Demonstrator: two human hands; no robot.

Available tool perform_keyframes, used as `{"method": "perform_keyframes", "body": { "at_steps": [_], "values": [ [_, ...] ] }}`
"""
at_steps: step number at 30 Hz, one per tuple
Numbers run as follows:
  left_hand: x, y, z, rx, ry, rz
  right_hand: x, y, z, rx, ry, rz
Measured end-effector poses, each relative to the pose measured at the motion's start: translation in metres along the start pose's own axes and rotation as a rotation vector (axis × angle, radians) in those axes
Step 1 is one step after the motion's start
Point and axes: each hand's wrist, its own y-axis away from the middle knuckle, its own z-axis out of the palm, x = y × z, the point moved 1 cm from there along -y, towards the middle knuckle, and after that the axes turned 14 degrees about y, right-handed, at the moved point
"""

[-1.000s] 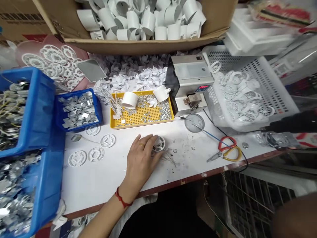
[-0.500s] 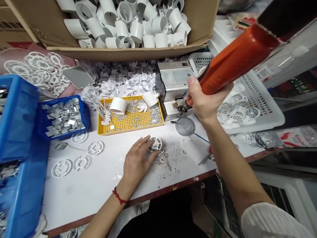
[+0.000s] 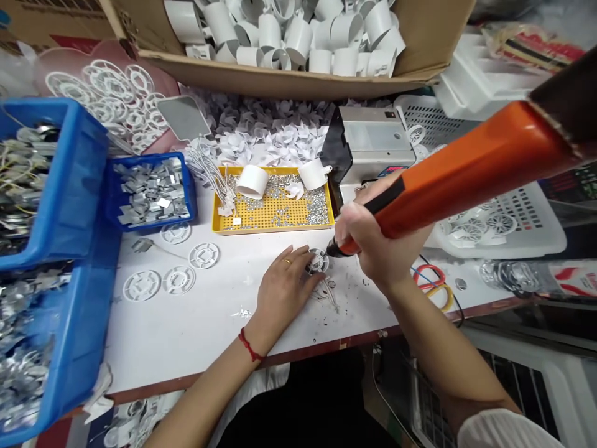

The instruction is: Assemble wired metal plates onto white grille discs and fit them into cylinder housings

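Left hand (image 3: 282,287) pinches that round white plastic disc (image 3: 319,261); right hand (image 3: 389,258) grips the orange-and-black power driver (image 3: 471,165) — hold its tip square.

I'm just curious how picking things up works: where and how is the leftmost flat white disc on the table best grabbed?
Probably come straight down from above and pinch the white disc by its near and far edges. It lies flat, its round rim is exposed there, and a neighbouring disc crowds its right side.
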Motion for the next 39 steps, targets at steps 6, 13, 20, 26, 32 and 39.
{"method": "perform_keyframes", "body": {
  "at_steps": [6,13,20,26,32,39],
  "values": [
    [-0.001,0.000,0.002,-0.007,0.007,0.014,0.006,0.009,0.003,0.010,0.047,-0.023],
    [-0.003,0.001,0.005,0.020,0.014,-0.041,0.006,0.024,0.006,-0.110,-0.074,-0.170],
    [-0.007,0.003,0.004,0.068,0.017,0.038,0.014,-0.023,-0.022,0.221,-0.028,-0.198],
    [-0.010,0.002,0.007,0.084,0.036,0.083,0.055,-0.082,-0.039,0.410,0.108,-0.196],
    [-0.006,-0.001,0.007,0.040,0.071,0.047,0.007,-0.019,-0.021,0.169,-0.082,-0.073],
    [0.004,-0.006,-0.002,-0.061,0.080,-0.094,-0.025,0.020,0.008,-0.012,-0.144,-0.014]
  ]
}}
